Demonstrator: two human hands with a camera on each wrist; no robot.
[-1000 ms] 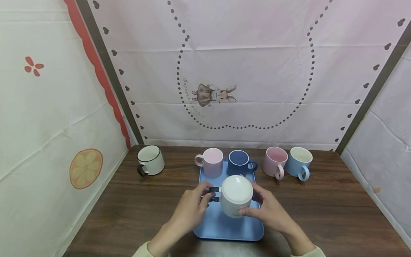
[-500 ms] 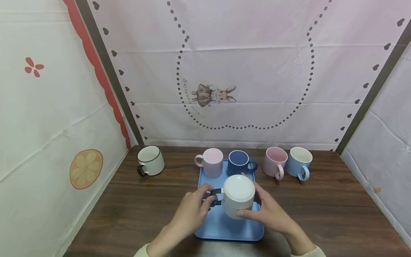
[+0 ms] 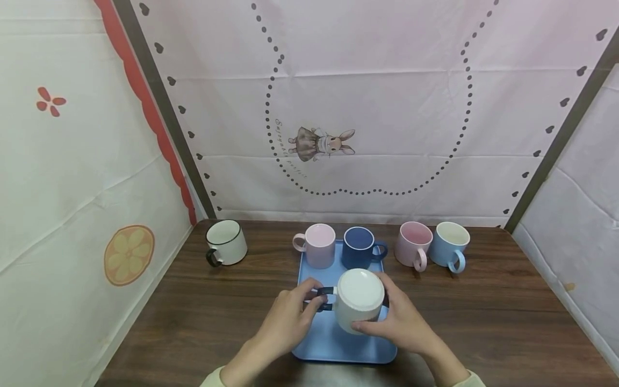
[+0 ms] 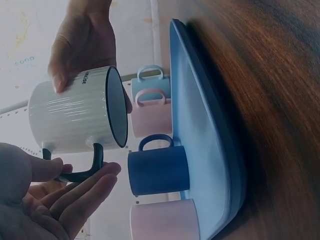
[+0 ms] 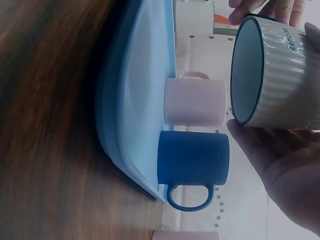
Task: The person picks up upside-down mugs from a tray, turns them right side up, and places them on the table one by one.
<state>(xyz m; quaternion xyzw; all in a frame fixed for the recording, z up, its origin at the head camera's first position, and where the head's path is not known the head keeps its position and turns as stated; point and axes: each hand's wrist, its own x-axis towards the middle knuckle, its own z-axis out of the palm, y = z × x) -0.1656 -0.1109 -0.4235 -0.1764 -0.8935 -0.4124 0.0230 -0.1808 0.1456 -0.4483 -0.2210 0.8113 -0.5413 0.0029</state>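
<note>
A ribbed white mug [image 3: 359, 303] with a dark rim and handle is held upside down above the blue tray [image 3: 344, 352]. My left hand [image 3: 286, 316] pinches its dark handle [image 4: 98, 159] between thumb and fingers. Around the mug's body, on the side away from the handle, my right hand [image 3: 405, 321] grips with thumb in front and fingers behind. In the right wrist view the mug's opening [image 5: 247, 70] faces the tray, with a gap between. At the tray's back stand a pale pink mug [image 3: 320, 246] and a navy mug [image 3: 358, 247], both upright.
A white mug with a black handle [image 3: 227, 243] stands at the table's back left. Right of the tray, a pink mug [image 3: 413, 244] and a light blue mug [image 3: 450, 246] stand side by side. Patterned cloth [image 3: 387, 118] hangs behind the table [image 3: 488, 312].
Both hands, with the inverted mug, have shifted slightly right and then a little toward the table's front. The grips look the same, and the other mugs have stayed in place.
</note>
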